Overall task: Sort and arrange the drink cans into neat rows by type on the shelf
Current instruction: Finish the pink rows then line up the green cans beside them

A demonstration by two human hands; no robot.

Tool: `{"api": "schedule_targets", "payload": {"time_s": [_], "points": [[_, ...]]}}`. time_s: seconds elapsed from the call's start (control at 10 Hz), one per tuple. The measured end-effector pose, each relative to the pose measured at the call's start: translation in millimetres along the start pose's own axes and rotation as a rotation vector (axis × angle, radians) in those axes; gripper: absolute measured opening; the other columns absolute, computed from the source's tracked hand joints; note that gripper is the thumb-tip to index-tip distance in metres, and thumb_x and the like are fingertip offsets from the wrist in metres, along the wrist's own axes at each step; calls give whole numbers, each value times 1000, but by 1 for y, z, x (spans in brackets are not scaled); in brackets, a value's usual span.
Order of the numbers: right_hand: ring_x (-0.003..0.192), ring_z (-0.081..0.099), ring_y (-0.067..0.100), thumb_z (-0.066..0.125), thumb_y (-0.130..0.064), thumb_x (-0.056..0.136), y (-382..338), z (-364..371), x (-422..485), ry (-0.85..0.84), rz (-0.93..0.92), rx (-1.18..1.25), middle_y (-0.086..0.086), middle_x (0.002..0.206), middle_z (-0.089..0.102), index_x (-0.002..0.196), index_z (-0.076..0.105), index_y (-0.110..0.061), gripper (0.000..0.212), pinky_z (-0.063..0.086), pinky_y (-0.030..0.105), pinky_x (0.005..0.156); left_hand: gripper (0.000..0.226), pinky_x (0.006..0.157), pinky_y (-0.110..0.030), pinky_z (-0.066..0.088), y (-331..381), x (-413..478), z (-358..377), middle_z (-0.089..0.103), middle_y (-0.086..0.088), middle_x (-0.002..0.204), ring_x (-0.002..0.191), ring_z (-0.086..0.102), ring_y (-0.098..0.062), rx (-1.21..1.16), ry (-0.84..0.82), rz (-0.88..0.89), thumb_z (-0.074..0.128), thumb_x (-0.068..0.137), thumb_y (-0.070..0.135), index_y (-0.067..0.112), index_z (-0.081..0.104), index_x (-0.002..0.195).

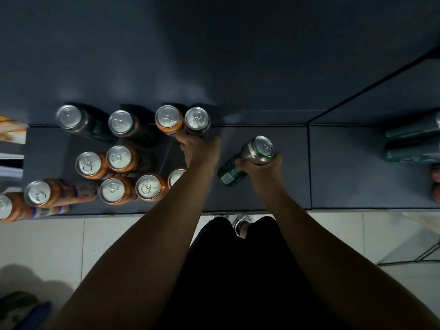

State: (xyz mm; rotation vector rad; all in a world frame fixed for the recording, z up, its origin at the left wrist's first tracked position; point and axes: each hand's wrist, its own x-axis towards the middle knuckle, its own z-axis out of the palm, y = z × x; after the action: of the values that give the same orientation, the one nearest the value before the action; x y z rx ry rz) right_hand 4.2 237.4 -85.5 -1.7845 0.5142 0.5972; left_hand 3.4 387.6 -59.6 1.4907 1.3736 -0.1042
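Note:
Seen from above, a dark shelf (262,191) carries several upright cans. My right hand (260,164) grips a green can (247,160) and holds it tilted over the shelf's middle. My left hand (200,148) wraps around two cans standing at the back: an orange can (169,119) and a dark can (197,119). Two more dark cans (71,117) (121,123) line the back wall to the left. Several orange cans (119,159) stand in loose rows at the front left.
Green cans (414,139) lie on their sides in the neighbouring compartment at the right, past a thin divider (309,167), with reddish cans (437,182) below them. Pale floor tiles (95,239) run under the shelf's front edge. My legs and shoes are below.

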Motion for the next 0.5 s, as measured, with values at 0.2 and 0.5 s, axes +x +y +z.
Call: {"api": "schedule_targets", "payload": {"time_s": [0.2, 0.5], "points": [[98, 71, 20, 87, -13, 77, -1, -31, -7, -43, 49, 160, 4, 106, 71, 125, 50, -13, 60, 59, 35, 84, 116, 109, -37, 39, 20, 16, 28, 36, -13, 153, 135, 45, -31, -405, 151, -228, 91, 70, 42, 13, 15, 152], [105, 71, 28, 77, -30, 88, 8, -62, -7, -116, 79, 225, 8, 117, 71, 127, 56, -23, 45, 59, 47, 88, 71, 94, -36, 53, 16, 21, 35, 65, 1, 119, 104, 63, -19, -449, 130, -186, 88, 73, 43, 21, 58, 134]]}}
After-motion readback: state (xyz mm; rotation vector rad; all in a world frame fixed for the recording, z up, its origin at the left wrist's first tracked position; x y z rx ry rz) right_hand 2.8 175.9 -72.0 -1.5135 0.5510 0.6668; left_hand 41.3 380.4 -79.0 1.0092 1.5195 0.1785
